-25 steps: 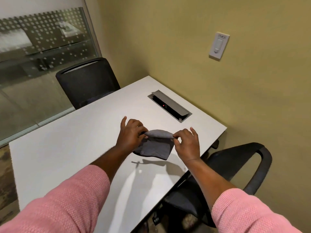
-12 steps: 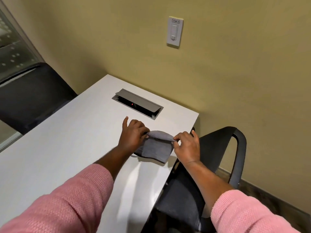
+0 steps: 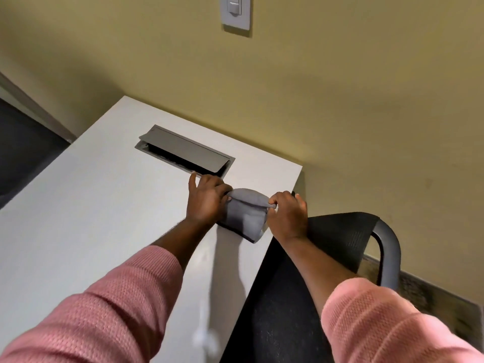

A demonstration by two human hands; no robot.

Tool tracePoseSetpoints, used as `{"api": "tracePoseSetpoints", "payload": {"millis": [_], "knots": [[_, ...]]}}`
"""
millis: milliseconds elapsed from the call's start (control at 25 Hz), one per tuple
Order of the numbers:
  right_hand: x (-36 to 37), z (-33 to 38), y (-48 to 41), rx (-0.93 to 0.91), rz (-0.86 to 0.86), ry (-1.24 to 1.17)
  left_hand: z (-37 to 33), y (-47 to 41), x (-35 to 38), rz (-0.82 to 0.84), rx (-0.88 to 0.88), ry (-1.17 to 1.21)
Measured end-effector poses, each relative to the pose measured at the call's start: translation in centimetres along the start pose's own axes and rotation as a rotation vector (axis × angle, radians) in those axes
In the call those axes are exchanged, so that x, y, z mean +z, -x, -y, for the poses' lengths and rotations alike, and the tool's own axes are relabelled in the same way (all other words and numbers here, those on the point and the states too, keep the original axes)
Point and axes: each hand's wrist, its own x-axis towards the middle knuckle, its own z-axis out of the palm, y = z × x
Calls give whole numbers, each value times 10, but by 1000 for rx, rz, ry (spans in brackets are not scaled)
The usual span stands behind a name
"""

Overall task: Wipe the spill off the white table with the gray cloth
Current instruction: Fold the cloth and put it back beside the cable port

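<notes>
The gray cloth (image 3: pixel 245 216) hangs folded between my two hands near the right edge of the white table (image 3: pixel 91 218). My left hand (image 3: pixel 205 199) pinches the cloth's upper left end, index finger stretched out. My right hand (image 3: pixel 288 214) pinches the upper right end. The cloth's lower part touches or nearly touches the tabletop. A pale wet streak (image 3: pixel 205 334) shows on the table near the front, below the cloth; it is blurred.
A grey cable hatch (image 3: pixel 184 151) with its lid raised is set into the table just beyond my left hand. A black mesh chair (image 3: pixel 340 247) stands at the table's right edge under my right arm. The yellow wall carries a light switch (image 3: pixel 235 11).
The view has swung to the right and tilted down, so the table's right edge and the chair fill more of the frame. Both hands keep hold of the cloth, now closer to the cable hatch.
</notes>
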Motion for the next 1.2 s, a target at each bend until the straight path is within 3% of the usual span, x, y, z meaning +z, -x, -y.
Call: {"api": "tracePoseSetpoints", "payload": {"millis": [400, 680, 840, 1200], "knots": [[69, -32, -31, 51, 141, 4, 7, -51, 91, 25, -49, 43], [99, -38, -27, 18, 408, 228, 4, -24, 135, 242, 7, -5], [110, -45, -33, 15, 450, 318, 4, -10, 154, 373, -51, -25], [115, -57, -39, 111, 573, 379, -1, -3, 146, 458, -147, -12]]}}
